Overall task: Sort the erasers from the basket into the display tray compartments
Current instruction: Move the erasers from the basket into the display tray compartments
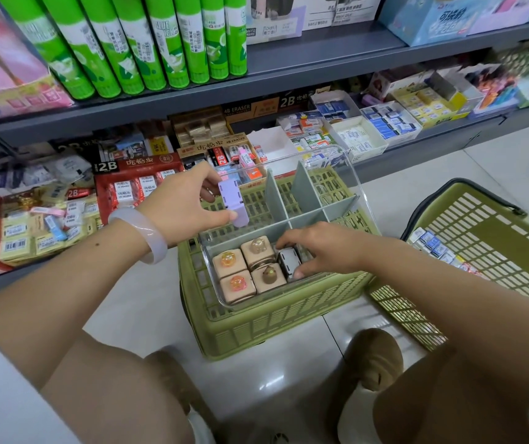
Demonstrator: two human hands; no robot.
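Two hands load erasers into a clear display tray perched on an upturned green basket.

The left hand pinches a smooth lilac block eraser above the tray's far-left compartment, long axis running away from the person. The right hand curls round a glossy grey car-shaped eraser in the tray's near compartment, beside four matte pink cube erasers. A second basket, right of the tray, holds further stock.
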